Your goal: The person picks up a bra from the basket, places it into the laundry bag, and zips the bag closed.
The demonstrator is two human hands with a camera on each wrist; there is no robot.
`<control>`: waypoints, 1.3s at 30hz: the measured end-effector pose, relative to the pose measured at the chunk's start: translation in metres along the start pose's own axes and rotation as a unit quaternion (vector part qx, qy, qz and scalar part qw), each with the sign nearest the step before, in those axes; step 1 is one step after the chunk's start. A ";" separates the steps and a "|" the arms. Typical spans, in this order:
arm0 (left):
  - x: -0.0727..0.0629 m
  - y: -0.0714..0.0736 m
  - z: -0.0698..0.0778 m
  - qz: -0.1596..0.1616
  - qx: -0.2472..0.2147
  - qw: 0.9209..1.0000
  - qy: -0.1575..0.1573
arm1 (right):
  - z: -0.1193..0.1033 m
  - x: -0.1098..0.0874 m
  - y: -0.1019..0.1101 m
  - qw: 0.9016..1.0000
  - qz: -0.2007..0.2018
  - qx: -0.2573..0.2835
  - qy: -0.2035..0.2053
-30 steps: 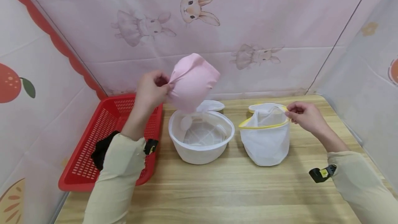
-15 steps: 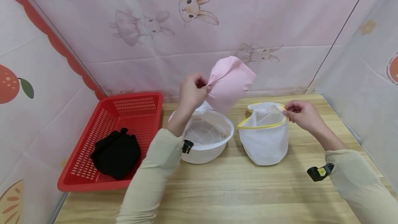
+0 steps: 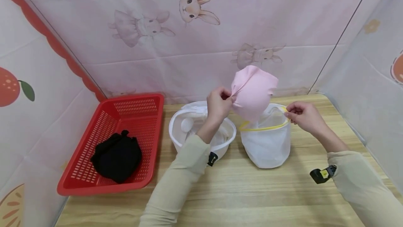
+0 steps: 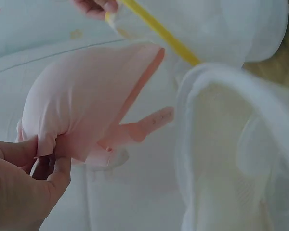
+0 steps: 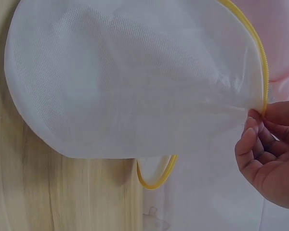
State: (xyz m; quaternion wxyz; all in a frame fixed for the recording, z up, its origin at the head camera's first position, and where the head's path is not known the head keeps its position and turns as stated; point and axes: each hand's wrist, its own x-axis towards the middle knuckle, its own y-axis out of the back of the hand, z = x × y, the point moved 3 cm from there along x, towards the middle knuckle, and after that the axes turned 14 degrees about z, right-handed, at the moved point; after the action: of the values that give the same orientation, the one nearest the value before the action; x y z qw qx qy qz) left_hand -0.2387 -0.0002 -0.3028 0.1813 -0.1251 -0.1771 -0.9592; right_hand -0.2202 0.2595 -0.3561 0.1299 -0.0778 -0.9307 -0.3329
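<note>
A pink bra (image 3: 254, 92), its cups folded together, is pinched at one edge by my left hand (image 3: 218, 105). It hangs over the open mouth of a white mesh laundry bag (image 3: 266, 148) with a yellow zip. In the left wrist view the bra's hook-and-eye band (image 4: 154, 122) dangles loose. My right hand (image 3: 303, 115) pinches the mesh bag's rim on its right side, at the zip edge (image 5: 266, 82). The bag stands upright on the table, partly hidden behind the bra at its back.
A second mesh laundry bag (image 3: 233, 134), white-rimmed and open, stands left of the yellow-zipped one, under my left forearm. A red plastic basket (image 3: 154, 132) at the left holds a black cloth garment (image 3: 118, 157). A printed curtain (image 3: 195, 52) hangs behind the wooden table (image 3: 252, 199).
My left hand has carried the pink bra rightward, from above the white-rimmed bag to over the yellow-zipped one, and lowered it slightly. The right hand keeps its hold on the rim.
</note>
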 end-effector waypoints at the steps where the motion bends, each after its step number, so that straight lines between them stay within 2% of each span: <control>1: -0.002 -0.003 -0.002 -0.001 -0.003 1.000 0.007 | 0.000 0.000 0.000 1.000 0.000 0.000 -0.001; 5: -0.008 -0.013 -0.012 -0.014 -0.007 0.999 0.047 | 0.001 0.000 -0.002 1.000 0.001 0.003 -0.004; 10: -0.013 -0.024 -0.022 -0.034 0.017 0.996 0.082 | -0.001 0.000 -0.003 1.000 0.002 0.003 -0.002; 15: -0.016 -0.029 -0.025 -0.047 0.020 0.994 0.097 | -0.003 0.000 -0.004 1.000 0.002 0.004 0.002; 21: -0.018 -0.034 -0.026 -0.073 -0.020 0.990 0.118 | -0.003 0.001 -0.005 1.000 -0.001 0.003 0.000; 24: -0.019 -0.036 -0.027 -0.094 -0.029 0.989 0.106 | -0.002 0.001 -0.005 1.000 -0.001 0.002 -0.005; 31: -0.022 -0.037 -0.026 -0.155 -0.023 0.987 0.040 | 0.004 0.003 -0.008 0.999 0.015 0.006 -0.031; 39: -0.026 -0.039 -0.024 -0.218 0.024 0.975 -0.025 | 0.016 0.008 -0.009 0.994 0.039 0.045 -0.095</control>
State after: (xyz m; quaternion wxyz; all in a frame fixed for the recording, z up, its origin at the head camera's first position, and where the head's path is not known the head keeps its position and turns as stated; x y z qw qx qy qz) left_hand -0.2350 0.0322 -0.3443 -0.0337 -0.1027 -0.2278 -0.9677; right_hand -0.2335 0.2630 -0.3709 0.0573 -0.1398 -0.9491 -0.2763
